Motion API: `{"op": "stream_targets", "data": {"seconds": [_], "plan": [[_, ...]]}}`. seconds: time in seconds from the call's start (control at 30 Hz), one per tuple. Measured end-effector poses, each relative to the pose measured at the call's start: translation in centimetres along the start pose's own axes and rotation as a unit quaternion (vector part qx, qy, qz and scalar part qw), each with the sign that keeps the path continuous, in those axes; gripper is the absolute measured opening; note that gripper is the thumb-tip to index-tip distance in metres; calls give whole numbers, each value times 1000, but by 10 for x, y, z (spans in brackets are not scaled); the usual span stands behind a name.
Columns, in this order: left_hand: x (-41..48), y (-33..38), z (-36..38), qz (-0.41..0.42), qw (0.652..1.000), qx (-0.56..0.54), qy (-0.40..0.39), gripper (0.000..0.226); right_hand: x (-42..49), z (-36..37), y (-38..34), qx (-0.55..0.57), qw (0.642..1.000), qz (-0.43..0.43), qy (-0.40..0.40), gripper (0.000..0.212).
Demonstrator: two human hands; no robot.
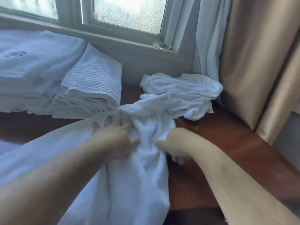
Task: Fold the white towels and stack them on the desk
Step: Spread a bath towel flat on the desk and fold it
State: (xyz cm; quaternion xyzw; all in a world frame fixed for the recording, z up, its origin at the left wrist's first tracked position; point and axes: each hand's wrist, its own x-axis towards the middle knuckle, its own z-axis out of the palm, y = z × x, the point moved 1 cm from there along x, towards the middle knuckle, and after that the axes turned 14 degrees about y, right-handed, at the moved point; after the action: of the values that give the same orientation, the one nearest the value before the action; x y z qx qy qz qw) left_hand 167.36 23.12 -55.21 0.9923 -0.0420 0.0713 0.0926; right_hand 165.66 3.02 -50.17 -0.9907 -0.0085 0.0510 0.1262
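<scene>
Both hands on one loose white towel [129, 159] draped across the desk [203, 168] toward the near edge; left hand [113, 140] lies on top of the bunched upper part, fingers bent into the folds, looks like a grip on a gather of cloth; right hand [175, 143] curls round the towel's right edge, thumb on the cloth, fingertips tucked below; blurred, so exact pinch unclear; likely holding it up by the top end to find an edge and shake it flat before the first fold; terry, soft, thick pile, deep wrinkles, no crisp crease yet; second crumpled towel [181, 95] just behind, by the curtain [206, 38], unfolded; folded stack [90, 88] at left, waffle-textured top piece, rounded fold edges facing front; taller flat pile [32, 62] beside it, touching; desk is glossy red-brown wood.
</scene>
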Motion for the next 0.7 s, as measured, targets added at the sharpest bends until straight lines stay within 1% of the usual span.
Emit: {"op": "stream_targets", "data": {"seconds": [0.03, 0.07, 0.1, 0.13, 0.2, 0.23, 0.27, 0.3, 0.33, 0.37, 0.4, 0.43, 0.47, 0.53, 0.6, 0.7], "plan": [[-4, -2, 3, 24, 1000, -2, 1, 75, 6, -4, 6, 4, 995, -12, 104, 42], [-8, -4, 4, 55, 998, -5, 1, 72, 12, -6, 11, 10, 979, -44, 198, 40], [-12, -5, 4, 92, 996, -7, 7, 68, 17, -5, 13, 16, 965, -86, 248, 35], [-16, -7, 4, 133, 991, -10, 18, 64, 20, -2, 13, 21, 957, -131, 256, 27], [-24, -10, 1, 211, 977, -14, 38, 57, 23, 7, 11, 21, 958, -185, 219, 18], [-29, -12, -1, 236, 971, -21, 42, 56, 23, 10, 12, 15, 960, -185, 208, 18], [-32, -14, -3, 251, 966, -32, 44, 57, 22, 8, 13, 9, 966, -167, 198, 19], [-35, -16, -4, 260, 964, -45, 44, 59, 21, 4, 14, 11, 977, -131, 168, 20], [-37, -17, -4, 265, 962, -51, 44, 62, 19, -1, 16, 24, 990, -86, 106, 22], [-38, -18, -5, 270, 960, -52, 47, 64, 15, -4, 16, 37, 998, -40, 21, 23], [-38, -18, -5, 275, 959, -51, 50, 65, 10, -6, 16, 36, 998, 3, -58, 27], [-38, -18, -4, 279, 958, -51, 53, 65, 6, -5, 17, 24, 994, 31, -100, 32], [-37, -18, -4, 282, 956, -52, 55, 65, 2, -4, 18, 15, 994, 45, -102, 35], [-37, -18, -4, 288, 954, -51, 58, 66, 1, -3, 20, -1, 999, 29, -30, 30], [-36, -19, -3, 294, 952, -55, 63, 67, 2, -3, 25, -44, 998, -21, 42, 19], [-40, -17, -5, 304, 945, -81, 92, 65, 1, 5, 31, -72, 987, -94, 112, 11]]}}
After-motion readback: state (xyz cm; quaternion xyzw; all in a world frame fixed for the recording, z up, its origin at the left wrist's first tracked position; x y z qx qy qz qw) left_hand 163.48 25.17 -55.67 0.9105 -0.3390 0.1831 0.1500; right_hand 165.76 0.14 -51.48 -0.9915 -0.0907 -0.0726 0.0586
